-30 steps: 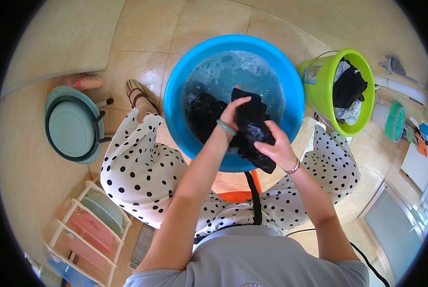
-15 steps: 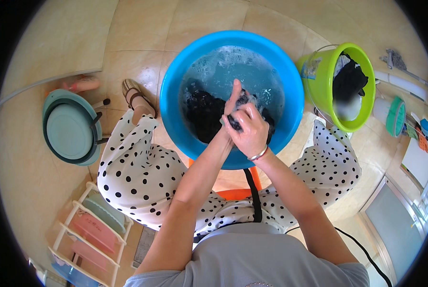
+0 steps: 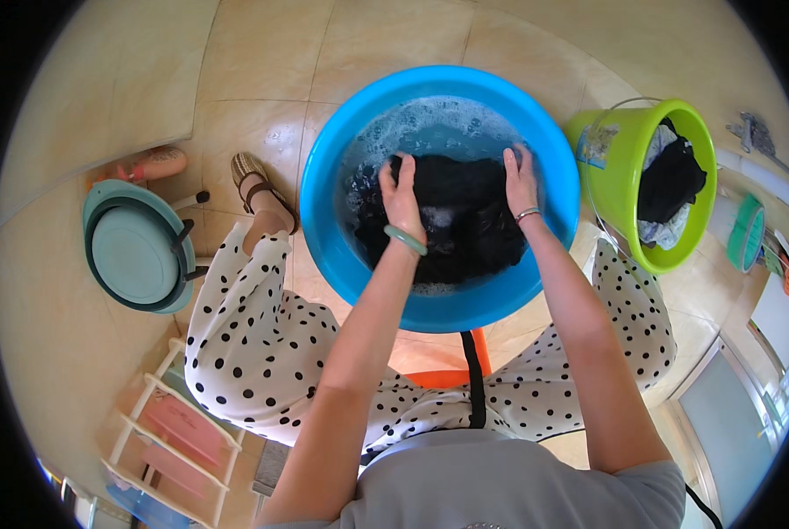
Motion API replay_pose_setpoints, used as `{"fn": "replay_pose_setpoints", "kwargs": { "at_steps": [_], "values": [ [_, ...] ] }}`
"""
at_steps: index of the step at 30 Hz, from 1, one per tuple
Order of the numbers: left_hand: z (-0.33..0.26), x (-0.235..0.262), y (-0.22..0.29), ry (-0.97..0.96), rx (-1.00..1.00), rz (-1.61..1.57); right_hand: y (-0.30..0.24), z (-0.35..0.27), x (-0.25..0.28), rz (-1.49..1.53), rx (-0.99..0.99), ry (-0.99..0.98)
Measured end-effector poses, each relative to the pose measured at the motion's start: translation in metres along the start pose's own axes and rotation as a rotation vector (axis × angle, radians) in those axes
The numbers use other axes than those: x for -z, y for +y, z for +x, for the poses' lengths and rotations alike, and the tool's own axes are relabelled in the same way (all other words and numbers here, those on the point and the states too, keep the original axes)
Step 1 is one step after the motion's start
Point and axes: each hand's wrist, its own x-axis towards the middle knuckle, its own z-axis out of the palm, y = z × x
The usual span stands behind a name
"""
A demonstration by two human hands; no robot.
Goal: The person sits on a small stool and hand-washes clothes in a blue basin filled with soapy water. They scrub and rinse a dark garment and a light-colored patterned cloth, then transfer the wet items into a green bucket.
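Black wet cloth (image 3: pixel 465 220) lies bunched in soapy water inside a round blue basin (image 3: pixel 324 229) on the tiled floor, between the person's knees. Left hand (image 3: pixel 401 198) grips its upper left edge, fingers curled and pressed together over the fabric; right hand (image 3: pixel 519 181) clutches the upper right edge likewise. Just beside the basin's right stands a green bucket (image 3: pixel 619 167) holding more dark cloth

A wet black garment (image 3: pixel 465 220) lies bunched in the soapy blue basin (image 3: pixel 324 212).

Home wash area: tiled floor (image 3: pixel 262 53), soapy basin (image 3: pixel 341 256), laundry bucket (image 3: pixel 619 159).
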Motion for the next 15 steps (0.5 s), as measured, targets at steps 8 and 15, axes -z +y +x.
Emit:
{"fn": "replay_pose_setpoints", "kwargs": {
  "at_steps": [8,15],
  "values": [
    [0.088,0.021,-0.051,-0.036,-0.366,0.823,0.013,-0.02,-0.05,-0.828,0.406,-0.456],
    [0.107,0.018,-0.058,-0.104,0.209,0.144,-0.01,0.014,-0.077,-0.39,-0.188,-0.221]
  ]
}}
